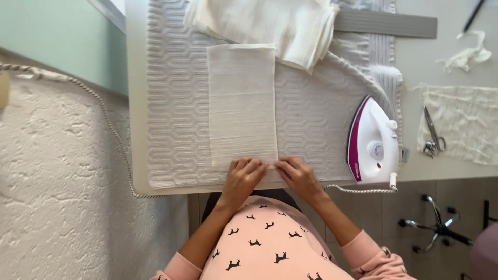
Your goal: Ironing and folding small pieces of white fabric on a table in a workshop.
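Left hand: the left hand [243, 176] rests on the near edge of the cream cloth rectangle [241, 103], fingers curled down and pinching the hem.
Right hand: the right hand [298, 175] pinches the same near edge just beside the left, fingertips nearly touching.
Cloth: it lies flat and lengthwise on the white textured pad [171, 103] that covers the bench [136, 93].
Stack: folded cream cloths [270, 23] lie at the far end, overlapping the rectangle's far edge.
Iron: a white and magenta iron [372, 142] lies right of the hands, well apart.
Scissors: scissors [433, 135] lie on a loose fabric piece [467, 122] further right.
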